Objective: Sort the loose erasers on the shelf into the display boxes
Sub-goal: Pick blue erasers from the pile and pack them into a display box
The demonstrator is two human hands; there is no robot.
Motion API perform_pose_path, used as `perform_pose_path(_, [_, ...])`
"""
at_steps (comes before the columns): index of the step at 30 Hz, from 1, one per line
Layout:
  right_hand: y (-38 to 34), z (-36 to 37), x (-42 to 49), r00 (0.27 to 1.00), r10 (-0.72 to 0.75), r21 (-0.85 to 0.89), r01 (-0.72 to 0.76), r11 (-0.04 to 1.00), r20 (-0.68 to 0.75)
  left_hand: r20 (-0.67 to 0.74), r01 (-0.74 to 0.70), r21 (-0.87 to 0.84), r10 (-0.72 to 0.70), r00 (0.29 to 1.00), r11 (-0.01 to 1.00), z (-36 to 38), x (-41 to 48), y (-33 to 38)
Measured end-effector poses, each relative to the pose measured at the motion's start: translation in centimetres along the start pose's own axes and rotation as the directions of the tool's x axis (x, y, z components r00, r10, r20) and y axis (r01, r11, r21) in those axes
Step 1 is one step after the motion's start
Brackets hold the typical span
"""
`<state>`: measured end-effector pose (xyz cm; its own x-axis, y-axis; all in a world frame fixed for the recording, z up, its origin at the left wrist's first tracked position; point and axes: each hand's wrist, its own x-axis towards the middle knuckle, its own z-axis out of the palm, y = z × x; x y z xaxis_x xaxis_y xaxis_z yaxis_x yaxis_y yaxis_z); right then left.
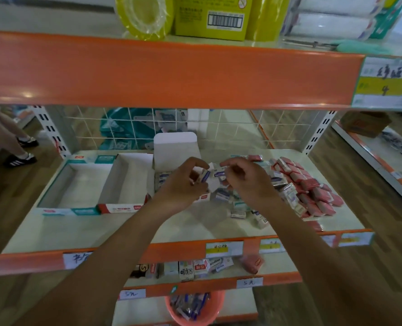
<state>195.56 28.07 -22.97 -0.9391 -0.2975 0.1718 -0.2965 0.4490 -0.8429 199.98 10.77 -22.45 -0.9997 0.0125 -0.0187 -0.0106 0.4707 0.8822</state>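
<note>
A heap of loose erasers point(289, 191) in white-blue and red wrappers lies on the right half of the shelf point(54, 231). Three display boxes stand to the left: a teal-trimmed box point(54, 198), a red-trimmed box point(122, 208) and an open white box with a raised lid point(175, 147) holding a few erasers. My left hand point(180, 187) holds several white-blue erasers point(204, 176) over the middle of the shelf. My right hand point(247, 182) pinches another white-blue eraser point(220, 172) right beside them.
An orange shelf lip point(171, 74) hangs overhead with yellow packages on top. Lower shelves hold more stationery, and an orange basket point(195, 309) stands below. A wire mesh backs the shelf. Another person's legs point(12, 142) stand at the far left.
</note>
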Motion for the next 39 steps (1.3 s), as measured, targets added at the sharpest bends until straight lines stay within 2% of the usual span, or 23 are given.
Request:
perform_pose_path(4, [-0.9, 1.5, 0.8, 0.998, -0.041, -0.073, 0.045, 0.996, 0.058, -0.049, -0.006, 0.272, 0.02, 0.999, 0.962, -2.7, 0.3, -1.0])
perform_pose_path(7, [-1.2, 2.4, 1.4, 0.994, -0.044, -0.141, 0.058, 0.988, 0.099, -0.027, -0.016, 0.469, 0.033, 0.999, 0.883, -4.5, 0.7, -1.4])
perform_pose_path(15, [-1.2, 4.3, 2.6, 0.982, 0.015, -0.255, 0.034, 0.966, 0.187, 0.038, -0.007, 0.713, -0.029, 0.999, 0.701, -6.0, 1.4, -3.0])
perform_pose_path(22, [-1.4, 5.0, 3.3, 0.969, 0.058, -0.375, 0.038, 0.926, 0.242, 0.113, -0.053, 0.766, -0.054, 0.992, 0.64, -5.8, 1.5, -3.8])
perform_pose_path(31, [-1.3, 6.0, 3.8, 0.952, 0.098, -0.465, 0.05, 0.884, 0.289, 0.083, -0.039, 0.805, -0.047, 0.995, 0.592, -5.6, 1.8, -4.5])
perform_pose_path(39, [-1.3, 6.9, 4.1, 0.944, 0.117, -0.509, 0.061, 0.859, 0.309, 0.079, 0.005, 0.754, -0.098, 0.992, 0.657, -5.8, 2.1, -5.2])
